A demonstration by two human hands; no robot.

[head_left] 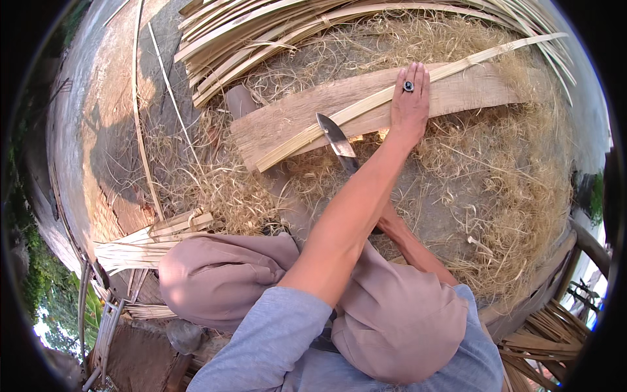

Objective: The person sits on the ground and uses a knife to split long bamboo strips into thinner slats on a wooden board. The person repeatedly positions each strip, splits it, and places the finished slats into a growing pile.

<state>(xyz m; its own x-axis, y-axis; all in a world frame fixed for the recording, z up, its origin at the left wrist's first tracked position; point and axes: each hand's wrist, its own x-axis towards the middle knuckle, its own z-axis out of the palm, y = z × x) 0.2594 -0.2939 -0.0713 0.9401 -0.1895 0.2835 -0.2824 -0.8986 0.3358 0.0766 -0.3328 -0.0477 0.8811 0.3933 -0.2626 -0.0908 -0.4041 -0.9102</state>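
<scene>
A long bamboo strip (366,104) lies slantwise across a wooden board (281,111) in front of me. My left hand (411,108), a dark-stoned ring on one finger, rests flat on the strip with its fingers stretched out together. The arms cross, the left forearm passing over the right. A knife (337,142) points up and to the left, its dark blade at the strip's near edge. Its handle runs under my left forearm to my right hand (386,219), which grips it. That hand is mostly hidden by the forearm.
A bundle of bamboo strips (261,39) lies at the far side. Curly shavings (470,170) cover much of the ground around the board. More strips (153,243) sit by my left knee, and a stack of slats (542,340) is at the lower right.
</scene>
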